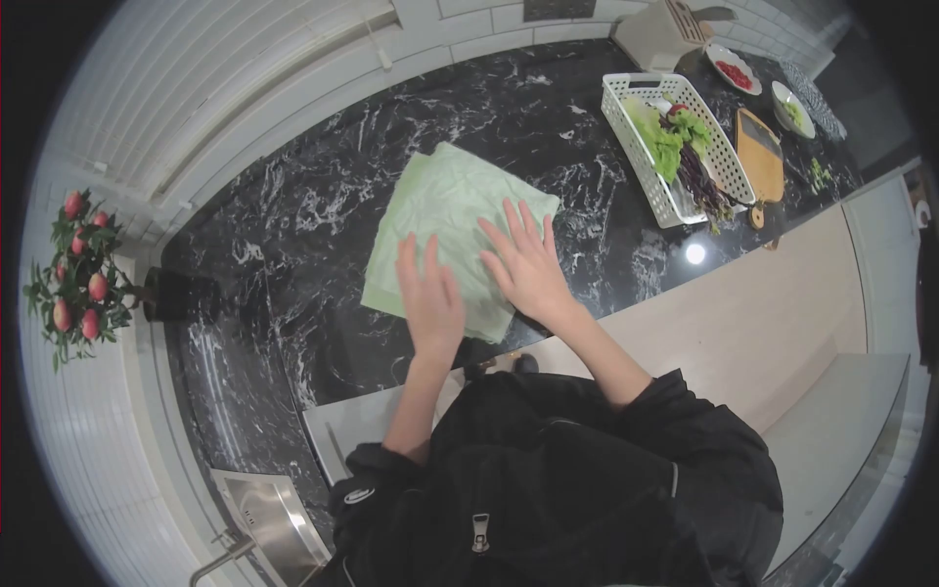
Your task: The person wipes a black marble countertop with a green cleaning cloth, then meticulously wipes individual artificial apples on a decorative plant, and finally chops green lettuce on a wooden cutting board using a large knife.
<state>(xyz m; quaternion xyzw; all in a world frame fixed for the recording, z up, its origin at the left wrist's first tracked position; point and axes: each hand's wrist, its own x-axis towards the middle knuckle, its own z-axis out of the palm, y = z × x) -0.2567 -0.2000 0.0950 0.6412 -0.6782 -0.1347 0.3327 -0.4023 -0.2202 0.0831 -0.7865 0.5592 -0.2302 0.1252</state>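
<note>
Reaching over a creased, pale green cloth (455,220), the left hand (430,308) and right hand (528,274) have their fingers extended and released; whether every fingertip touches the fabric, I cannot tell. The cloth lies on the black marbled desk (323,186), close to its front edge. Well to the right, a white basket (729,161) holds leafy vegetables (675,137), with a wooden board (760,166) just beside it. Farther back stand a dish of red pieces (734,70) and a knife block (657,37).

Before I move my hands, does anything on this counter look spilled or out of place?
Yes, loose green bits lie on the countertop beside the wooden board, outside any bowl. The pale green sheet also looks creased.
</note>
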